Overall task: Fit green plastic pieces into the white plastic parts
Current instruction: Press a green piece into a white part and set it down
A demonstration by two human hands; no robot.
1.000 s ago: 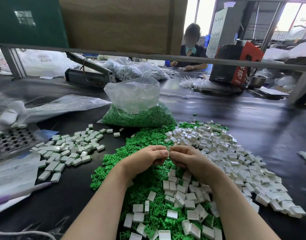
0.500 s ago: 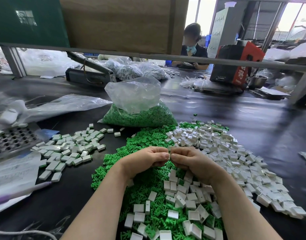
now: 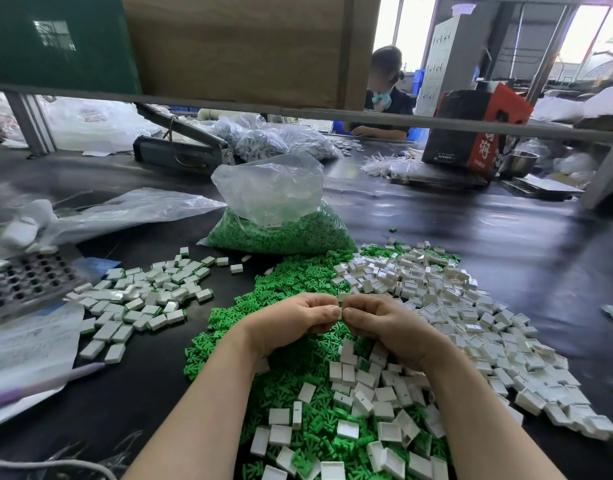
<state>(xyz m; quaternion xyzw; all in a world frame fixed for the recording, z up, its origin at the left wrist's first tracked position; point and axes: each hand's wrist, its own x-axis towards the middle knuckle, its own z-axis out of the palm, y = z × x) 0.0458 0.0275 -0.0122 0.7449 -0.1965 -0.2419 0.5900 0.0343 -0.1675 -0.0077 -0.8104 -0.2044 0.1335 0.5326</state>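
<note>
My left hand (image 3: pixel 294 322) and my right hand (image 3: pixel 384 323) meet fingertip to fingertip above the table's middle, both pinching one small white plastic part (image 3: pixel 343 298) between them. Fingers hide most of that part, and no green piece shows in it. Below the hands spreads a heap of loose green plastic pieces (image 3: pixel 281 282). Loose open white parts (image 3: pixel 436 296) lie in a wide pile to the right and over the green heap near me. A separate pile of white parts with green showing at their edges (image 3: pixel 138 299) lies to the left.
A clear bag half full of green pieces (image 3: pixel 277 223) stands behind the heaps. A perforated metal tray (image 3: pixel 24 278), papers and a purple pen (image 3: pixel 45 379) lie at the left. A steel rail (image 3: pixel 298 110) crosses overhead. Another person sits at the far side near a red box (image 3: pixel 478 129).
Both hands have stayed together over the green heap, shifting only slightly while their fingertips work on the white part. The piles have not moved.
</note>
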